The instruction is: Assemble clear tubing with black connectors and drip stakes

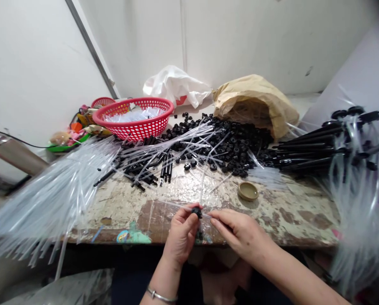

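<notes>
Left hand (182, 232) pinching a black plastic fitting (196, 212), right hand (243, 231) gripping a thin clear tube (206, 216) at its side, above the table (281, 220).
Beyond them sits a small shallow bowl (248, 198), its contents unclear; farther back, a red perforated basket (138, 128) holds clear plastic pieces (145, 114), and a slumped brown paper bag (253, 87) shows translucent pieces (249, 111) inside.

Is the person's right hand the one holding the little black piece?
No, the left hand holds the little black piece, while the right hand pinches a clear tube beside it.
</notes>
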